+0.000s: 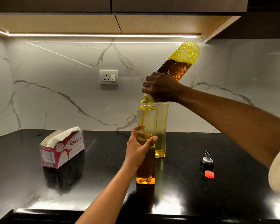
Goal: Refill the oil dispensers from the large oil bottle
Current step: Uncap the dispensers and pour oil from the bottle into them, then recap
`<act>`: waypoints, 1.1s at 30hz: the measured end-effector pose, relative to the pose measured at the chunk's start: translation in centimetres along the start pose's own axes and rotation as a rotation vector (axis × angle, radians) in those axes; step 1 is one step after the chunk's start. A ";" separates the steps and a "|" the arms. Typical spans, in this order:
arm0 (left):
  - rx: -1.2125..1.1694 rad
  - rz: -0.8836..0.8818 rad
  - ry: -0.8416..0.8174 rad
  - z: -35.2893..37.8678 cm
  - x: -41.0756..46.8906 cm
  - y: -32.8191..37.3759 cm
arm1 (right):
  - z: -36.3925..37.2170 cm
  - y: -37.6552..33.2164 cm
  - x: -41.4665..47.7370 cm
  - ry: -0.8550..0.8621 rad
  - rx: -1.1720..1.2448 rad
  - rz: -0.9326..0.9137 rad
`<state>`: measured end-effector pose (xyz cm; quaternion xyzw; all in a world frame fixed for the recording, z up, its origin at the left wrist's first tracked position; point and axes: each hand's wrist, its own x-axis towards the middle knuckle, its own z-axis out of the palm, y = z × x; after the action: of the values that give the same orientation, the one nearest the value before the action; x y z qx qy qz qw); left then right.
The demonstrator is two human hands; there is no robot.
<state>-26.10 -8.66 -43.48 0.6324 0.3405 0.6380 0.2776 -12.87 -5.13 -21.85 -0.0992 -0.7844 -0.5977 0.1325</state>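
While right hand (160, 88) grips the tipped large oil bottle (179, 65) and left hand (136, 149) the centre-frame dispenser (147, 117), their mouths, partly hidden, could misalign and spill.

The glossy black counter (95, 175) carries a tissue box (62, 149) at left, its top open. Mid-counter stand two tall yellow bottles: the front dispenser (146, 168), partly filled with oil, and the rear dispenser (161, 126) just behind it. At right, a black pourer (207, 162) stands just beside a red cap (209, 174).

Right hand (162, 88) tilting large oil bottle (178, 65), left hand (139, 146) gripping dispenser (146, 167)
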 end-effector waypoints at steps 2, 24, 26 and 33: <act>0.007 0.002 0.002 0.0 0.0 -0.1 | 0.0 -0.1 0.0 0.007 0.001 0.001; 0.000 0.000 0.011 0.0 0.0 -0.1 | 0.2 0.2 0.1 -0.016 -0.030 -0.015; -0.010 -0.007 0.007 0.0 0.0 -0.1 | 0.2 0.1 0.1 -0.018 -0.033 -0.019; -0.009 -0.015 0.000 0.0 0.1 -0.4 | 0.1 0.1 0.1 -0.024 -0.039 -0.023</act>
<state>-26.17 -8.32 -43.74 0.6284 0.3425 0.6375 0.2853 -12.96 -5.04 -21.73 -0.0998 -0.7751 -0.6133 0.1141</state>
